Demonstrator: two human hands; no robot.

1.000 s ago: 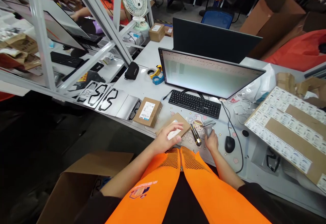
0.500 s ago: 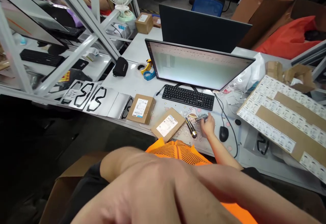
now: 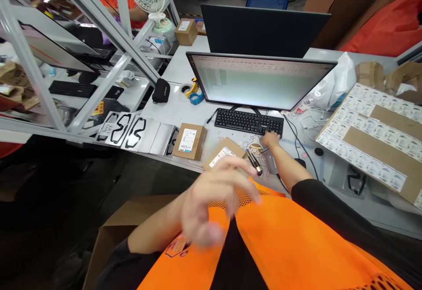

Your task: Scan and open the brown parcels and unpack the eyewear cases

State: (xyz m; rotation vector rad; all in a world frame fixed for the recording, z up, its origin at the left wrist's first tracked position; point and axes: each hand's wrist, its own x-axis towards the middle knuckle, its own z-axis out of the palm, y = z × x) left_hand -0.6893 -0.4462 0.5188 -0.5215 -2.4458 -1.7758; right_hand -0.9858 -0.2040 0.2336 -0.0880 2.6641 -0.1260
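Observation:
My left hand [image 3: 214,197] hangs in the air in front of the orange mesh vest, blurred, its fingers apart and loosely bent with nothing in them. My right hand [image 3: 271,139] rests at the right end of the black keyboard [image 3: 244,121], fingers over the number keys. A flat brown parcel [image 3: 227,147] with a white label lies on the desk behind my left hand, partly covered by it. Beside the parcel is a dark stick-shaped tool with yellow stripes [image 3: 254,161]. Beyond the keyboard stands a lit monitor [image 3: 257,81] showing a pale, table-like page.
A labelled carton [image 3: 189,141] sits left of the flat parcel, near silvery packets with black frames [image 3: 135,132]. Rolls of tape [image 3: 197,98] lie by the monitor. At right are a mouse [image 3: 300,163], cables and a cardboard sheet covered in labels [image 3: 372,136]. Metal beams cross the left side.
My left hand has dropped from close before the camera to in front of the vest. My right hand has left a greyish thing on the desk and moved forward onto the keyboard.

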